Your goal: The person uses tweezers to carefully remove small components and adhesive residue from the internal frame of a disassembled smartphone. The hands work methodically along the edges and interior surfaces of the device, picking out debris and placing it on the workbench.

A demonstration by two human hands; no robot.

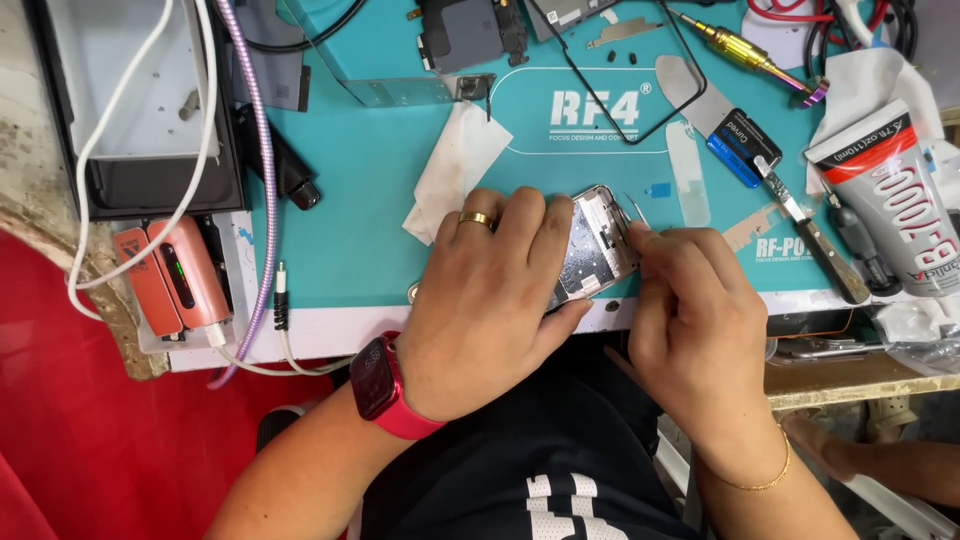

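My left hand (490, 300), with a gold ring and a red watch on the wrist, presses down on an opened phone frame (597, 243) at the front edge of the teal work mat (360, 200). My right hand (690, 310) pinches thin metal tweezers (637, 212) whose tip pokes up beside the frame's right side. The frame's silver inner face is up; most of its left part is hidden under my fingers.
A grey glue tube (890, 195), a blue-handled blade (740, 140), a black-handled tool (820, 245) and a gold screwdriver (745, 50) lie to the right. White tissue (455, 165) lies behind my left hand. An orange power bank (175, 280), cables and a dark tray (130, 110) sit at left.
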